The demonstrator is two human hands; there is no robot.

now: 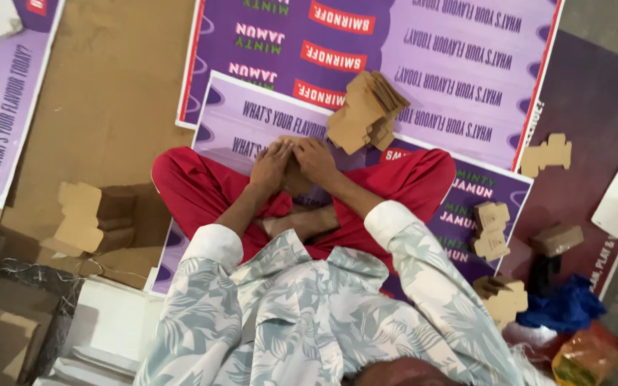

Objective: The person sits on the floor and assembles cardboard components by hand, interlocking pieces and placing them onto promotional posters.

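the person sits cross-legged in red trousers on a large purple printed poster sheet (266,118) laid on the floor, and everything else here is placed from that sheet. over the middle of it, just above the crossed legs, the left hand (270,166) and the right hand (315,159) meet, both curled closed around a small brown die-cut cardboard piece (296,179) that is mostly hidden between them; the fingers press it from both sides, seemingly to fold it. just beyond the hands, on the sheet's far edge, lies a fanned stack of flat brown cardboard blanks (366,111), close enough to reach without shifting. on the sheet's right-hand part sit a few small folded brown cardboard boxes (491,229), grouped apart from the blanks. off the sheet to the left stands a larger open brown cardboard carton (98,214).
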